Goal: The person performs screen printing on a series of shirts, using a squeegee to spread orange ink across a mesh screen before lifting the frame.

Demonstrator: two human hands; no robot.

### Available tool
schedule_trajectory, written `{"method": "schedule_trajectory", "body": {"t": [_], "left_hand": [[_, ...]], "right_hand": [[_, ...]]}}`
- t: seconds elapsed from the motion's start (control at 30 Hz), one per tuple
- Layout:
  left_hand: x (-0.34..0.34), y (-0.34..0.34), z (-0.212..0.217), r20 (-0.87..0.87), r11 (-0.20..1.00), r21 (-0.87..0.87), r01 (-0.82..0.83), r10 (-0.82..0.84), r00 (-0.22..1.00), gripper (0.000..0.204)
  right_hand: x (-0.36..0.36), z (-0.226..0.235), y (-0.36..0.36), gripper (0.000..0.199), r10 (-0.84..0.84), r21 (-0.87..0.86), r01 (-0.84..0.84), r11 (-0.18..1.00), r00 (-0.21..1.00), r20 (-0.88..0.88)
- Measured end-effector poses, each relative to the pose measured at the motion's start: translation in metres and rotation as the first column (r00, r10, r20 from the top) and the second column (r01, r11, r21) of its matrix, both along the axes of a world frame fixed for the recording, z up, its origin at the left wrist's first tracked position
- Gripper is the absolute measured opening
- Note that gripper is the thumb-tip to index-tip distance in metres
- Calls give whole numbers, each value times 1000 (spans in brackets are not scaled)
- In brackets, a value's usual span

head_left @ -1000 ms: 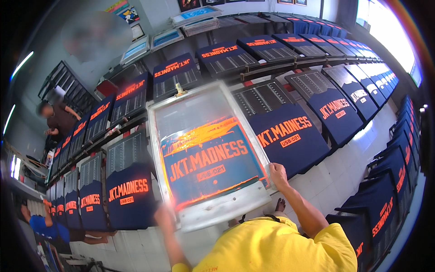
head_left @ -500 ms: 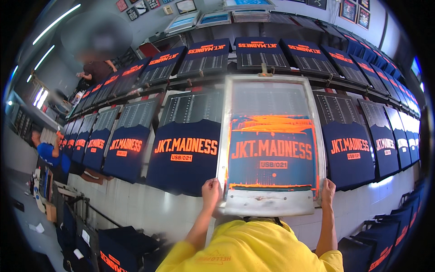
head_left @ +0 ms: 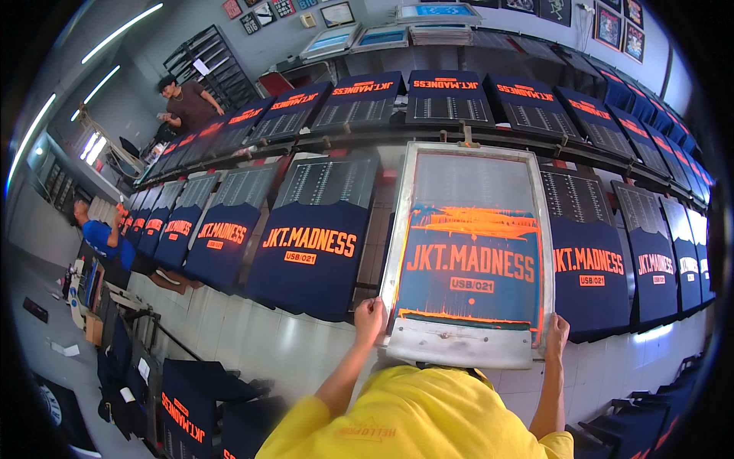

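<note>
A metal-framed printing screen [head_left: 474,181], with orange ink smeared over its blue-green stencil and block lettering, is in front of me, tilted up a little at my end. My left hand [head_left: 369,318] is closed around its near left edge. On the near right edge my right hand [head_left: 557,335] grips the same frame. A pale metal plate [head_left: 459,353] spans its near end, against my yellow shirt. The screen's far end meets a clamp [head_left: 469,136] on the rail. What lies beneath the screen is mostly hidden.
Navy shirts with orange print lie on boards in rows: one shirt [head_left: 306,264] to the left, another [head_left: 592,294] to the right. A far row [head_left: 446,84] runs behind the rail. Two people, one in a dark shirt [head_left: 195,107] and one in blue [head_left: 99,239], are at left.
My view has shifted and tilted slightly. The screen has slid a little to the right against the neighbouring shirts, with both hands still on it.
</note>
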State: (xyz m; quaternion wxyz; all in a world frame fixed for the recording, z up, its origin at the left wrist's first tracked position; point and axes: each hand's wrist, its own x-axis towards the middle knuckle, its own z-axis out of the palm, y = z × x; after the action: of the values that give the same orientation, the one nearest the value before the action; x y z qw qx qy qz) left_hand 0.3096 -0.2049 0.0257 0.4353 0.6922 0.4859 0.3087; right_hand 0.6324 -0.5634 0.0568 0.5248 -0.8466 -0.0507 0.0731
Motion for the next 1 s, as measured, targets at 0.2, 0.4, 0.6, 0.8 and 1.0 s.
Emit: {"method": "schedule_trajectory", "body": {"t": [0.2, 0.4, 0.6, 0.8, 1.0], "left_hand": [[4, 1, -9, -19, 998, 47, -42, 43, 999, 36], [4, 5, -9, -29, 996, -54, -71, 70, 997, 36], [4, 13, 0, -80, 994, -81, -69, 62, 995, 37], [1, 21, 12, -97, 995, -48, -89, 84, 992, 36], [0, 28, 28, -134, 995, -74, -65, 55, 990, 35]], "right_hand": [[6, 1, 5, 39, 21, -17, -21, 1000, 1000, -12], [14, -6, 12, 38, 33, -40, -33, 999, 999, 7], [19, -14, 20, 34, 34, -87, -32, 996, 999, 19], [16, -24, 31, 32, 38, -36, -36, 999, 997, 69], [14, -21, 42, 32, 57, -79, -55, 995, 998, 23]]}}
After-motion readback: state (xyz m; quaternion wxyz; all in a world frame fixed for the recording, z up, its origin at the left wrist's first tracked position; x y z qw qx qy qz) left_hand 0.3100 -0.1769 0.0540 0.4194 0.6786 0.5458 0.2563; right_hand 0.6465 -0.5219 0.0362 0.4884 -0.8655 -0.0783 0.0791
